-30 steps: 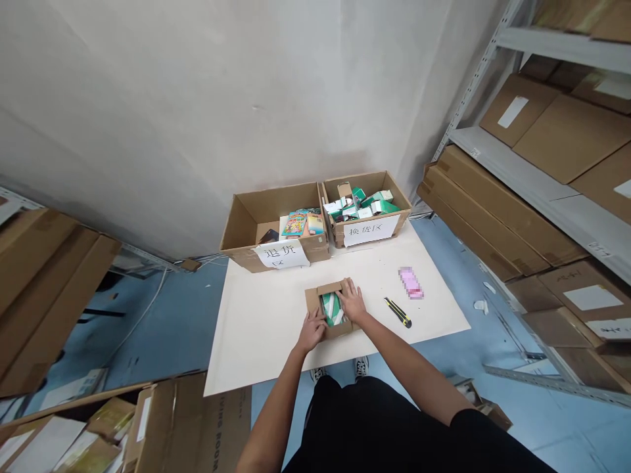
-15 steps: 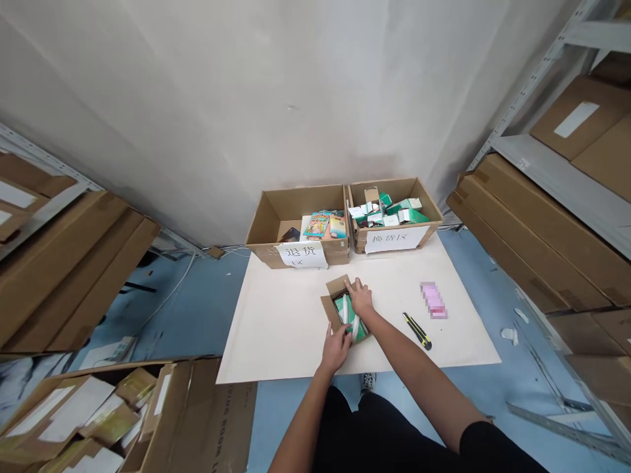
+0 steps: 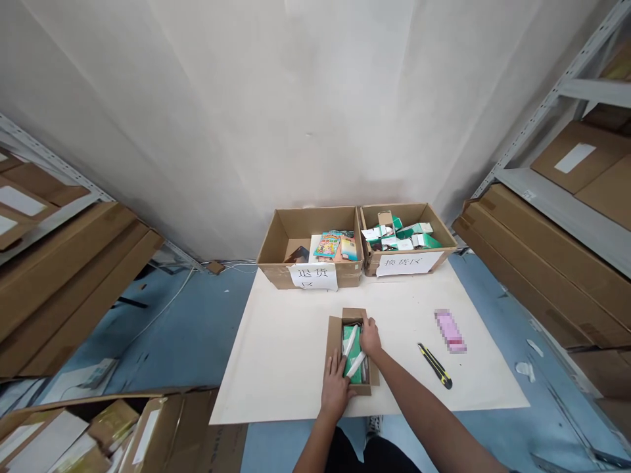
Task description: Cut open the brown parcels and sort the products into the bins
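A small open cardboard box lies on the white table with its flaps folded out. Inside it is a green packet with two white strips across it. My left hand rests on the box's near left side, fingers stretched out over the flap. At the far right edge, my right hand grips the box wall, its fingers bent around the rim. A yellow-and-black utility knife lies to the right of the box.
Two larger cardboard boxes with handwritten labels stand at the table's back: the left one holds booklets, the right one green-and-white cartons. A pixelated pink item lies on the right. Shelves with cartons flank the table; a parcel-filled box is lower left.
The view has tilted up, so everything sits lower. The small box now stands straighter. My left hand has moved off the white strip onto the left flap; my right hand has shifted to the right rim.
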The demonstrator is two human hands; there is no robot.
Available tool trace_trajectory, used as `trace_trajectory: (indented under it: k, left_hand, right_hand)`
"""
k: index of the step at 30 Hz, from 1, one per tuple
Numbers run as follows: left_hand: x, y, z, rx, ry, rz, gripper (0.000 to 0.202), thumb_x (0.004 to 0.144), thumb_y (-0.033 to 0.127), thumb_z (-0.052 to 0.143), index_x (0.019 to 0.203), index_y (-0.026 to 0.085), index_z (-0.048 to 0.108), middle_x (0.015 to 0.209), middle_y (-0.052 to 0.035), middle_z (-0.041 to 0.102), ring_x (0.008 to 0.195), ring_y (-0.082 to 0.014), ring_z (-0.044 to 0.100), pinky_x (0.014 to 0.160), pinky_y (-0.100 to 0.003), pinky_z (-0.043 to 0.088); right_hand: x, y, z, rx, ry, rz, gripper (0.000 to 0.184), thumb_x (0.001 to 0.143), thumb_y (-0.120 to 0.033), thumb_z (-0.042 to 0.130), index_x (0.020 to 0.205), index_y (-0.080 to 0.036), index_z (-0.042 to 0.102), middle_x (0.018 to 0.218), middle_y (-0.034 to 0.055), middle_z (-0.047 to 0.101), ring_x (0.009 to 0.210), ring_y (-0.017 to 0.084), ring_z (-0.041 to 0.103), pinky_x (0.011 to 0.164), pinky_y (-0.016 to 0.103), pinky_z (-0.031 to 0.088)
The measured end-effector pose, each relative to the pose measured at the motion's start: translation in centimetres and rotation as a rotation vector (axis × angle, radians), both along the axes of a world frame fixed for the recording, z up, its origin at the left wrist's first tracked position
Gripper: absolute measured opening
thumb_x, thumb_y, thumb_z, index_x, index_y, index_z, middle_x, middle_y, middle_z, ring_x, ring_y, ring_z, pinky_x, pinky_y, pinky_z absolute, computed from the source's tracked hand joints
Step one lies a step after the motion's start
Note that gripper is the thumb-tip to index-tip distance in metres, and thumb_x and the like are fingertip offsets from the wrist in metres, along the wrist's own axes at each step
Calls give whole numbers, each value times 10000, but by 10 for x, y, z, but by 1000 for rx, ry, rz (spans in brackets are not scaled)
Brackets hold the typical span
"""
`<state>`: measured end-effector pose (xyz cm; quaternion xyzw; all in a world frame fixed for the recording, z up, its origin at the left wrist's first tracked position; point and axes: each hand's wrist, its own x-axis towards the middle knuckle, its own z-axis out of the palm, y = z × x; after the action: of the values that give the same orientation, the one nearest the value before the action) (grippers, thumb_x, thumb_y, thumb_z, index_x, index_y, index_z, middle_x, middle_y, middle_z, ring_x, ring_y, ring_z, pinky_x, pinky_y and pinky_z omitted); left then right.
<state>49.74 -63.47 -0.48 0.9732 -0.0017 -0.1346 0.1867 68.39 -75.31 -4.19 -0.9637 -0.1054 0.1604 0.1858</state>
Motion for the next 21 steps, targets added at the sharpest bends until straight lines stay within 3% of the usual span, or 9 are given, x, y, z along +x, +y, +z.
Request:
trace_trajectory:
  k: [3, 6, 10, 13, 17, 19, 21]
  left_hand:
    - [-9, 21, -17, -10, -83, 89, 256, 826, 433, 806, 970, 223, 829, 1706, -83, 399, 1634, -422, 145, 1319, -673, 155]
    - [-12, 36, -27, -45, -125, 176, 210, 824, 427, 823, 930, 246, 823, 1643, -90, 494, 1612, -454, 210, 1283, -721, 224]
    - [-5, 39, -16, -125, -127, 189, 143, 837, 364, 812, 918, 246, 811, 1587, -99, 556, 1604, -469, 225, 1262, -752, 245]
    - [6, 40, -6, -156, -118, 179, 134, 813, 315, 827, 905, 220, 806, 1596, -120, 541, 1611, -471, 198, 1281, -723, 212]
    - [19, 54, -5, -138, -189, 140, 107, 838, 304, 791, 909, 228, 813, 1570, -107, 570, 1621, -439, 192, 1297, -688, 194]
    - [22, 66, -8, -117, -219, 95, 102, 854, 320, 767, 902, 243, 815, 1553, -87, 590, 1622, -424, 197, 1297, -687, 193]
    - [24, 79, -10, -108, -221, 57, 101, 857, 334, 761, 879, 250, 813, 1544, -77, 599, 1621, -417, 207, 1299, -679, 195]
  right_hand:
    - [3, 27, -3, 47, 29, 26, 862, 815, 0, 438, 1653, -165, 329, 1425, 174, 549, 1237, 267, 593, 1109, 332, 400]
    - [10, 61, 14, -12, 49, 111, 840, 827, -45, 469, 1649, -165, 340, 1528, 208, 508, 1373, 311, 523, 1157, 418, 368]
    - [6, 85, 56, -167, 5, 114, 799, 854, -145, 569, 1631, -163, 387, 1713, 243, 280, 1580, 441, 219, 1196, 641, 249]
    - [-10, 82, 73, -78, -222, 157, 639, 927, -150, 511, 1566, -152, 505, 1692, 185, 354, 1590, 374, 211, 1254, 592, 210]
    - [-30, 78, 67, 48, -170, 349, 522, 947, -86, 431, 1405, -155, 673, 1495, 142, 602, 1436, 257, 464, 1236, 427, 349]
    - [-29, 87, 60, 10, -70, 385, 574, 928, -69, 447, 1471, -136, 621, 1557, 147, 558, 1459, 251, 445, 1227, 413, 363]
    - [-23, 102, 56, -73, 12, 360, 686, 901, -78, 503, 1586, -131, 491, 1670, 152, 424, 1536, 288, 345, 1229, 453, 349]
